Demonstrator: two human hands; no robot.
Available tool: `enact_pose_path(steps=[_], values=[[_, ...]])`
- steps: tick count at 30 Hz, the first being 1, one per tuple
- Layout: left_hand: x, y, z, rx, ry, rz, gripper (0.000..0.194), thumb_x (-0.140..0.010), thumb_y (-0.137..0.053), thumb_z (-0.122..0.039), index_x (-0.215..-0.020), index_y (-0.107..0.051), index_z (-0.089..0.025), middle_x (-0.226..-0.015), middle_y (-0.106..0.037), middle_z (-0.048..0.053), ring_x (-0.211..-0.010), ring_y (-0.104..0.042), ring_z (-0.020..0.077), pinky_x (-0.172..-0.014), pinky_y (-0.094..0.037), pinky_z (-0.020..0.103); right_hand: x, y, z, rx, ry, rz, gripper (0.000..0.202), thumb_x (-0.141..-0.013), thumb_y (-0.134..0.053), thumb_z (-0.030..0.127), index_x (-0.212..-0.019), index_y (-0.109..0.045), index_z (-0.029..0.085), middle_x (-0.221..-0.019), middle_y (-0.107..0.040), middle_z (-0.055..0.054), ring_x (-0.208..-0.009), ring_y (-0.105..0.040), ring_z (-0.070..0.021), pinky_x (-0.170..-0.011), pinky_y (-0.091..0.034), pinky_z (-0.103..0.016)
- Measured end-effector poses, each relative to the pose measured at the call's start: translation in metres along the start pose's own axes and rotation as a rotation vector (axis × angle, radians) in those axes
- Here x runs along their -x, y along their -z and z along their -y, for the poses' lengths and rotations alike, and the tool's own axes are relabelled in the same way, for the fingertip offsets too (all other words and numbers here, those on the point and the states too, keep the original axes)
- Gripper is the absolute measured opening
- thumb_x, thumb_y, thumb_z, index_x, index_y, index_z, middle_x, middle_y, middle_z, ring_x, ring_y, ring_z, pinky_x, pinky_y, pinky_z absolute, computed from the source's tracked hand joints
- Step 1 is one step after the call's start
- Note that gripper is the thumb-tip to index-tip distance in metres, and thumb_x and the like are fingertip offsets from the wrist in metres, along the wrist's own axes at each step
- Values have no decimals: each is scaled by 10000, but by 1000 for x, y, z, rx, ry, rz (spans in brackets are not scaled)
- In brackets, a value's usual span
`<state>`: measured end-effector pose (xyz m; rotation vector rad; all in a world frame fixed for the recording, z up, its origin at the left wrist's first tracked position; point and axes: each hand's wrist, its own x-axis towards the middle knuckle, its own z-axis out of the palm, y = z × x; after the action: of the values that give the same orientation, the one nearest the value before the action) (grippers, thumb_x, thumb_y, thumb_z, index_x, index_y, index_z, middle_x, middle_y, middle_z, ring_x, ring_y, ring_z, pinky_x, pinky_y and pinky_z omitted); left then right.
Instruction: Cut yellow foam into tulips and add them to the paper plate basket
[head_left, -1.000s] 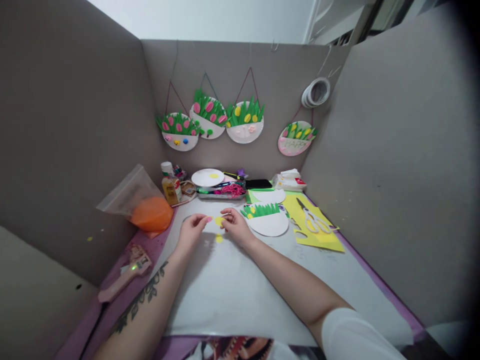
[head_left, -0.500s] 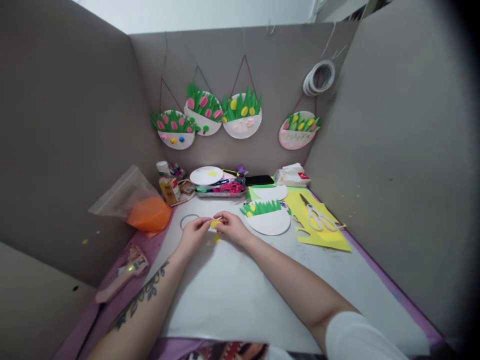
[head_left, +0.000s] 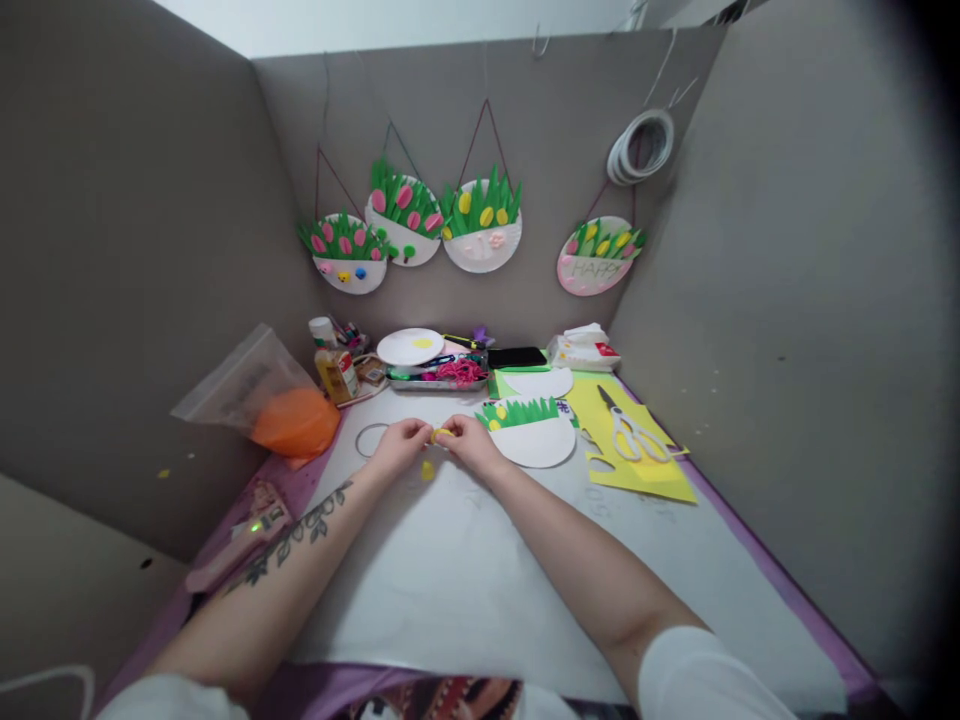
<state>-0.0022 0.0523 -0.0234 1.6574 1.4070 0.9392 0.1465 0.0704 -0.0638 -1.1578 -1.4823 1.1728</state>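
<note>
A small yellow paper cutout (head_left: pixel 442 434) is pinched between the fingertips of my left hand (head_left: pixel 406 440) and my right hand (head_left: pixel 466 440), over the white table covering (head_left: pixel 465 560). Both hands are closed on it, and the fingers hide part of its outline. Just below them lies another yellow paper piece (head_left: pixel 427 470). Right of my right hand rests a half-covered paper plate (head_left: pixel 536 442) with green paper grass (head_left: pixel 525 412) and yellow ovals along its top. A thin ring (head_left: pixel 370 440) lies beside my left hand.
White-handled scissors (head_left: pixel 634 437) lie on yellow paper (head_left: pixel 652 478) at right. A pink glue gun (head_left: pixel 240 550), an orange-filled bag (head_left: pixel 296 422) and a glue bottle (head_left: pixel 335 370) stand left. A supply tray (head_left: pixel 439 384) sits behind. Decorated plates (head_left: pixel 482 245) hang on the grey wall.
My hands have shifted slightly right relative to the ring. The yellow cutout has turned and appears narrower between my fingers. The whole view has shifted a little.
</note>
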Motion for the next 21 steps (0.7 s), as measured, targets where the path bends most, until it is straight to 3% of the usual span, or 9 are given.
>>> enact_pose_path(steps=[5,11,15,21], values=[[-17,4,0,-70,-16,133,208,-651,-574,-357,-655,-630,-157,-537,-576,-10,-492,-479,116,-480,-329,220,-2,2,-1,-114,-77,24,201,-639,-637,351,-678,-538,181,-458,-490,59,-361,-413,-73,-353,-283,-186],[-18,-2,8,83,-7,-64,231,-655,-548,-357,-690,-617,-139,-593,-603,1,-513,-504,109,-509,-375,218,-6,1,-1,-462,-122,-8,330,-733,-523,477,-777,-574,154,-603,-608,-14,-441,-514,-82,-397,-388,-185],[-11,1,14,91,14,-162,249,-665,-538,-369,-698,-623,-137,-618,-621,13,-541,-529,120,-518,-388,218,-6,-1,-3,-481,-99,39,274,-683,-614,401,-784,-596,147,-633,-627,-17,-460,-529,-75,-410,-404,-174],[1,9,9,127,-19,-71,251,-673,-543,-366,-712,-648,-142,-633,-637,16,-556,-545,123,-537,-398,222,-2,-3,0,-450,-83,85,308,-656,-655,328,-912,-627,159,-636,-630,-7,-476,-532,-77,-390,-371,-158]])
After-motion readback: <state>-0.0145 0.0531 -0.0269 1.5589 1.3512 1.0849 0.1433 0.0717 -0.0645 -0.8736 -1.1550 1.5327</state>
